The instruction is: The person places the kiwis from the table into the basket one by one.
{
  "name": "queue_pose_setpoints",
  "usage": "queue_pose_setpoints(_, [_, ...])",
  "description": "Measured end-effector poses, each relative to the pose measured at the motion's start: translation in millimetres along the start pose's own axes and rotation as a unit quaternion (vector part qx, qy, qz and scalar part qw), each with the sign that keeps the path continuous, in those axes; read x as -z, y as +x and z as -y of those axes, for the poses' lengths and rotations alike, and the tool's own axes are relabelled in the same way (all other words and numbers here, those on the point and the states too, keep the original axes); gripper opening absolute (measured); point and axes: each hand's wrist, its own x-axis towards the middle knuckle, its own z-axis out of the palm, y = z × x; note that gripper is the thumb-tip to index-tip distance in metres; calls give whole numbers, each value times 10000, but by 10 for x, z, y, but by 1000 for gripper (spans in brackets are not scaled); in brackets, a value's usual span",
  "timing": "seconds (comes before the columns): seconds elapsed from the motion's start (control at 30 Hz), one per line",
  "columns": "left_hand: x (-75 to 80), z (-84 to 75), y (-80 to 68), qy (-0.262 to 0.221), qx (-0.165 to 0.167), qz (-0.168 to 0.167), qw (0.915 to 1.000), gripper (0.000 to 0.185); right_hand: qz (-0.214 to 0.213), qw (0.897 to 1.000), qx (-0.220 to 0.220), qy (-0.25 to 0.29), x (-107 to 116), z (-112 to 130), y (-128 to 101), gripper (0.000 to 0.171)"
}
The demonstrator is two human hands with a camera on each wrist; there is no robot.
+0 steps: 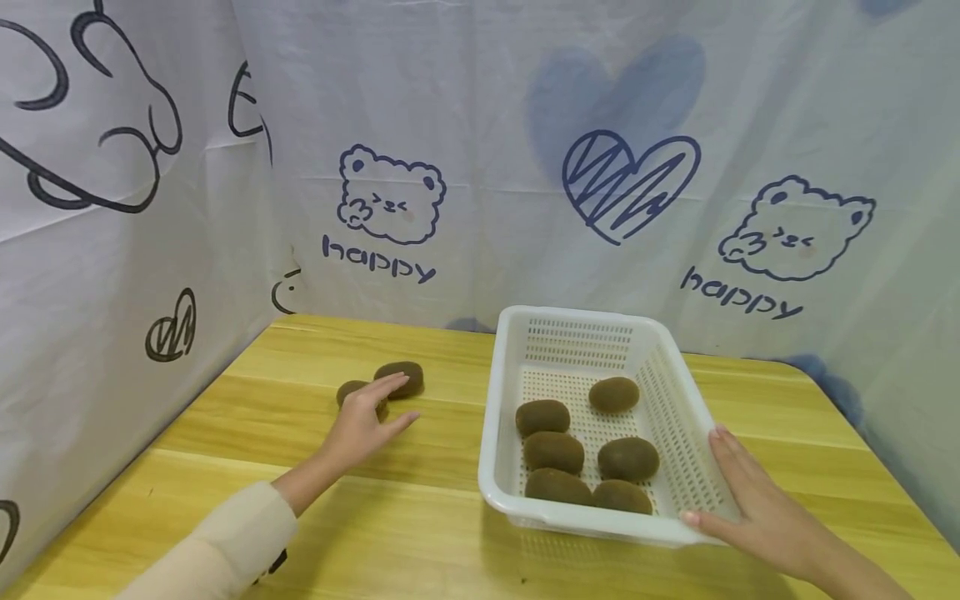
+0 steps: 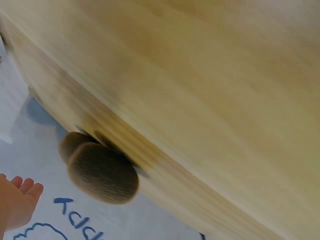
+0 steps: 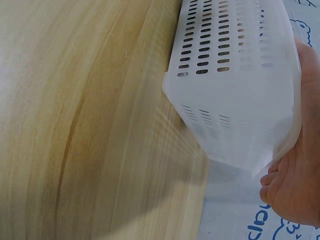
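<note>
On the wooden tabletop point(image 1: 420, 467) two kiwis are seen at the left, well apart from a white perforated basket point(image 1: 678, 400) in which six more kiwis are held. The near kiwi point(image 1: 352, 390) is covered partly by the left hand point(image 1: 360, 425), whose grip is laid over it with the fingers stretched and spread, the fingertips reaching to the far kiwi point(image 1: 401, 377); a closed grasp is not shown. The long axis of the far kiwi is laid about left to right across the tabletop, its ends pointing to the side curtain and to the basket; the axis of the near one cannot be told, because it is hidden by the fingers. The long axis of the basket is directed away from the person, toward the back curtain point(image 1: 600, 167) printed with bears and hearts. The right hand point(image 1: 757, 508) is laid flat against the near right corner of the basket, the fingers straight along its wall, with nothing clamped. In the left wrist view the two kiwis point(image 2: 102, 172) are seen close together, one behind the other, with only the fingertips point(image 2: 17, 200) at the edge. In the right wrist view the slotted outer wall of the basket point(image 3: 235, 85) and the palm point(image 3: 295, 185) pressed on it are shown, which the head view gives only from above.
</note>
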Motion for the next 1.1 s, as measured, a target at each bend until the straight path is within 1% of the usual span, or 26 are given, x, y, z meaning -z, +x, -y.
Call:
queue_pose_setpoints(0.1, [40, 64, -17, 43, 71, 28, 10000, 53, 31, 10000, -34, -12, -2, 0, 5, 100])
queue_pose_setpoints(0.2, [74, 132, -26, 100, 225, 50, 9997, 54, 41, 10000, -38, 19, 0, 1, 7, 100])
queue_pose_setpoints(0.57, [172, 419, -22, 318, 759, 398, 9958, 54, 52, 10000, -62, 14, 4, 5, 9, 101])
queue_pose_setpoints(0.73, [177, 539, 7, 347, 946, 511, 9936, 56, 23, 10000, -43, 64, -1, -3, 4, 100])
queue_pose_setpoints(0.9, [174, 604, 46, 394, 1089, 550, 9917, 55, -3, 9999, 10, 133, 5, -4, 4, 100])
queue_pose_setpoints(1.1, [179, 640, 87, 431, 1208, 716, 9892, 57, 20, 9999, -17, 122, 10, 3, 3, 100])
